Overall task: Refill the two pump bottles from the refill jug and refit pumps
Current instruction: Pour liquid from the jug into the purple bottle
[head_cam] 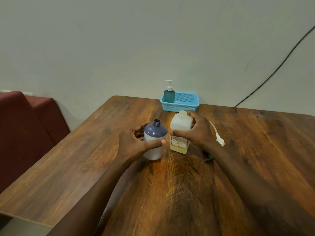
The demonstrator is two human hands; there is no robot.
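- The left hand [134,142] grips the bottle [155,132]: the thumb lies across its front and the fingers curl round its far side
- The bottle stands upright on the table [170,193], near the middle; it has a white body and a dark purple shoulder, and its threaded neck is open with nothing fitted on it
- The right hand [197,132] grips the jug [180,125], with the thumb on the near face and the fingers wrapped round the far upper side
- The jug stands upright just to the right of the bottle, close but apart from it; it is clouded white with a label low on the front, its cap [182,114] is on, and yellowish liquid shows only near the bottom
- A white pump [220,142] with its tube lies flat on the table, just right of the right hand
- A small dark thing lies by the right wrist, too blurred to name
- The teal bottle [169,97], white pump fitted, stands upright in the left end of a blue basket [187,106] at the table's far edge, against the wall
- A black cable [272,72] runs down the wall at the right
- A red sofa [25,125] sits to the left of the table
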